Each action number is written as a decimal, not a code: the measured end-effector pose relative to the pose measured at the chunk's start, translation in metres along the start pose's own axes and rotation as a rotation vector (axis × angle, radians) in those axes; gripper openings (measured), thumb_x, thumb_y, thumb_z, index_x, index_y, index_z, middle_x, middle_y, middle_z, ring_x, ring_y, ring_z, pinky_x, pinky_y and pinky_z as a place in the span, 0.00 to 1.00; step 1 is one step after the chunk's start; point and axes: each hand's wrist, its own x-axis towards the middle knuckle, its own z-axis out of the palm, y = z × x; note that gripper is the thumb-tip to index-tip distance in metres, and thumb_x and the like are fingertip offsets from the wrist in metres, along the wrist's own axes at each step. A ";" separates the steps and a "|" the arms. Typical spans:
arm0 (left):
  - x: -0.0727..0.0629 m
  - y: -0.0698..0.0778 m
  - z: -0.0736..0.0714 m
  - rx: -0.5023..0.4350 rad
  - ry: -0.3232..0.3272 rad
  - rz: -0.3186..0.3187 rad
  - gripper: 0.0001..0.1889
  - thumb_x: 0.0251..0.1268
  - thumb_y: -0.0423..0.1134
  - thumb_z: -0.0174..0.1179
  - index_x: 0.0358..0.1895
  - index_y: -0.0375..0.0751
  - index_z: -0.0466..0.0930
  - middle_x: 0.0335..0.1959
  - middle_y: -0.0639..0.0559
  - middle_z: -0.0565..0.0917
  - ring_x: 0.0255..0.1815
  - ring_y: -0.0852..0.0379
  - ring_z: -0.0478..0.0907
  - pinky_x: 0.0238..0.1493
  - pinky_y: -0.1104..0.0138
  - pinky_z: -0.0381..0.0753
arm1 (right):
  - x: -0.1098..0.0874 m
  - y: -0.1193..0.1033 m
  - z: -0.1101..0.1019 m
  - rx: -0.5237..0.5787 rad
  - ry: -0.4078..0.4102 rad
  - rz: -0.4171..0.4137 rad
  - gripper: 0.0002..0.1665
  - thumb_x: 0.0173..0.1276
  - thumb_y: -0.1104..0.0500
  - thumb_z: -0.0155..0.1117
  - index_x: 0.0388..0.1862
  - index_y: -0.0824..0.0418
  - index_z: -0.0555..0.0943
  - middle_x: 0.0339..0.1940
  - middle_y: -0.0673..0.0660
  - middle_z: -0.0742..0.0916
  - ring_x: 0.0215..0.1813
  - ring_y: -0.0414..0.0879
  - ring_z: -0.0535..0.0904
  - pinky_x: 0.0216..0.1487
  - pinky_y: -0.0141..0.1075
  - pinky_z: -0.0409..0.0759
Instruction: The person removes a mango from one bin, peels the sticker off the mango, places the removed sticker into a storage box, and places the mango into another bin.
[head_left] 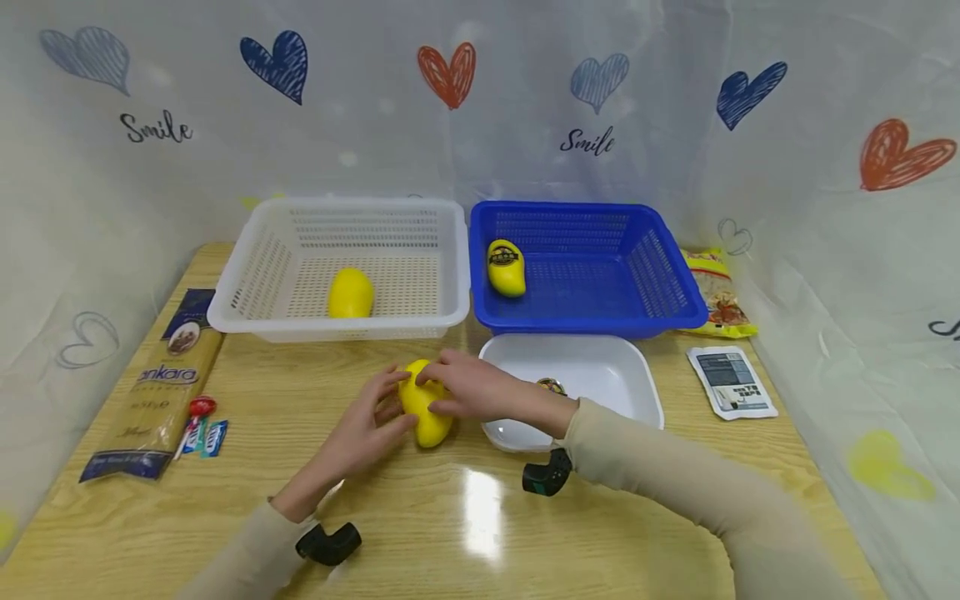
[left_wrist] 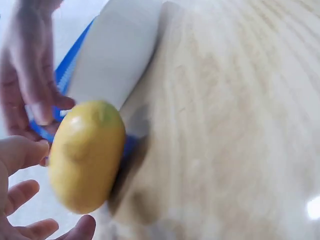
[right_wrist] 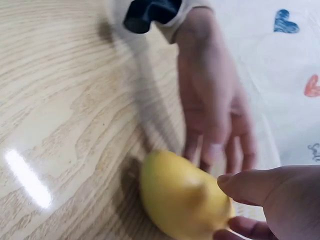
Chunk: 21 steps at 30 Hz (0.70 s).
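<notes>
A yellow mango is between both hands over the table, in front of the two baskets. My right hand holds it from the right, thumb and fingertips on its skin; in the right wrist view the thumb presses the mango. My left hand is at its left side with spread, bent fingers; in the left wrist view most of those fingers stand apart from the mango. Another mango lies in the white basket. The blue basket contains a mango with a black-and-gold label.
A white tray stands under my right forearm, with a dark round label partly visible in it. At left lie a pasta bag, a red lollipop and small blue packets. At right are a yellow food packet and a white pouch.
</notes>
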 end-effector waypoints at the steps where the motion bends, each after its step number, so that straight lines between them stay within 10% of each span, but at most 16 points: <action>1: 0.000 0.002 -0.005 0.007 0.018 0.003 0.28 0.69 0.32 0.60 0.69 0.32 0.62 0.75 0.33 0.52 0.71 0.34 0.59 0.62 0.50 0.72 | 0.004 -0.001 0.003 -0.015 -0.007 0.015 0.19 0.70 0.56 0.65 0.58 0.57 0.79 0.54 0.59 0.78 0.50 0.48 0.76 0.48 0.36 0.77; 11: 0.001 0.044 -0.115 0.274 0.176 0.142 0.23 0.73 0.33 0.56 0.67 0.33 0.67 0.67 0.38 0.70 0.64 0.40 0.69 0.61 0.72 0.72 | 0.015 -0.005 0.013 -0.002 -0.105 0.025 0.29 0.69 0.60 0.64 0.68 0.51 0.72 0.75 0.69 0.57 0.68 0.59 0.67 0.54 0.41 0.78; 17: 0.019 0.031 -0.194 0.487 0.230 -0.018 0.26 0.74 0.43 0.54 0.68 0.30 0.66 0.73 0.28 0.55 0.73 0.27 0.48 0.63 0.29 0.51 | 0.015 -0.006 0.014 0.061 -0.125 -0.010 0.29 0.69 0.61 0.63 0.69 0.51 0.72 0.76 0.69 0.54 0.67 0.57 0.68 0.53 0.36 0.76; 19: 0.023 0.018 -0.213 0.468 0.215 -0.090 0.29 0.76 0.45 0.51 0.71 0.29 0.61 0.74 0.26 0.51 0.73 0.27 0.46 0.64 0.33 0.53 | 0.013 -0.007 0.012 0.071 -0.112 -0.025 0.29 0.68 0.60 0.63 0.68 0.50 0.73 0.75 0.69 0.55 0.68 0.57 0.66 0.54 0.36 0.75; 21: 0.024 0.005 -0.227 0.422 0.203 -0.156 0.31 0.77 0.47 0.49 0.73 0.31 0.57 0.68 0.26 0.60 0.62 0.33 0.66 0.56 0.44 0.70 | 0.011 -0.008 0.007 0.094 -0.093 -0.043 0.29 0.68 0.59 0.64 0.68 0.49 0.73 0.75 0.68 0.56 0.69 0.57 0.65 0.55 0.37 0.74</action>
